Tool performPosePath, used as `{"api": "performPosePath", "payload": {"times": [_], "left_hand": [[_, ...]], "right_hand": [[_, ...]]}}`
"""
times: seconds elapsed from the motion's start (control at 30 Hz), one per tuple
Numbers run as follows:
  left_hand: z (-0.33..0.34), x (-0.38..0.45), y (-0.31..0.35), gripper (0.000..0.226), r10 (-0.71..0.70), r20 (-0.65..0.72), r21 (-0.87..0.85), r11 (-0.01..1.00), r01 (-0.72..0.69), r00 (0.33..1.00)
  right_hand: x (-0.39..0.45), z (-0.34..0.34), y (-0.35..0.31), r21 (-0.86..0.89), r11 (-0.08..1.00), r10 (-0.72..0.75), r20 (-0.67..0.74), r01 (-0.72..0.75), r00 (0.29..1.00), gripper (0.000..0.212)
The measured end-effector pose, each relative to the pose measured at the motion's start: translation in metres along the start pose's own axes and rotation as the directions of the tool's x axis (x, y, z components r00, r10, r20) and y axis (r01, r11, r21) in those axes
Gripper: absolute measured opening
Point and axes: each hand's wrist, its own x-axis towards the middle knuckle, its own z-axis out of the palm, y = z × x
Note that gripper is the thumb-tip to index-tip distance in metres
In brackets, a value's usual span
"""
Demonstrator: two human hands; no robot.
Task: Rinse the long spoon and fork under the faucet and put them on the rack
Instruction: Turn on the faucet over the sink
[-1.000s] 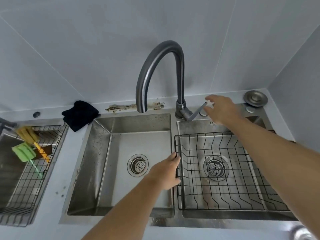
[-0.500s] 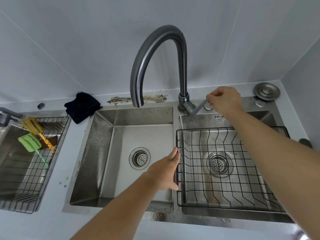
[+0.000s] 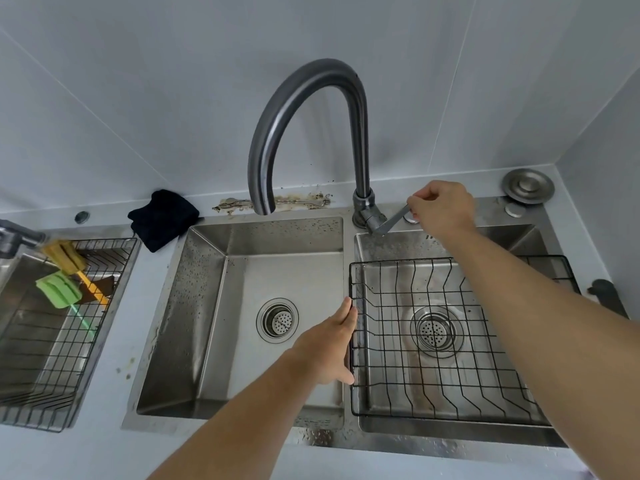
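Right hand (image 3: pixel 443 207) pinched shut on the faucet lever (image 3: pixel 393 220) at the back edge of the sink. Left hand (image 3: pixel 329 344) open and flat against the left rim of the wire rack (image 3: pixel 450 344) sitting in the right basin, holding nothing. Faucet (image 3: pixel 311 133) spout over the left basin (image 3: pixel 207 306). Can't really spot the spoon or fork.

two sink basins side by side under one faucet (image 3: pixel 304 133)
wire rack (image 3: pixel 450 341) sits in the right basin (image 3: pixel 388 244); left basin (image 3: pixel 207 306) beside it; cloth (image 3: pixel 162 218) behind, further left.
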Motion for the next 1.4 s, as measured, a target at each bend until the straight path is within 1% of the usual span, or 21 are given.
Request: {"api": "performPosePath", "payload": {"times": [0.2, 0.53, 1.13, 1.4], "left_hand": [[0.002, 0.001, -0.001, 0.120, 0.005, -0.009, -0.003, 1.000, -0.005, 1.000], [0.006, 0.005, -0.006, 0.123, 0.003, -0.009, -0.051, 0.999, -0.003, 1.000], [0.007, 0.004, -0.006, 0.122, 0.002, -0.014, -0.071, 0.997, -0.003, 1.000], [0.007, 0.004, -0.005, 0.123, -0.007, -0.014, -0.071, 0.997, 0.006, 1.000]], "right_hand": [[-0.004, 0.001, 0.001, 0.035, 0.999, 0.000, -0.008, 0.000, 1.000, 0.006], [-0.006, 0.003, 0.004, 0.026, 1.000, -0.009, -0.008, 0.009, 1.000, 0.008], [-0.011, 0.004, 0.008, 0.000, 1.000, -0.023, -0.032, 0.023, 0.999, 0.007], [-0.013, 0.005, 0.010, 0.021, 1.000, -0.014, -0.035, 0.015, 0.999, 0.008]]}}
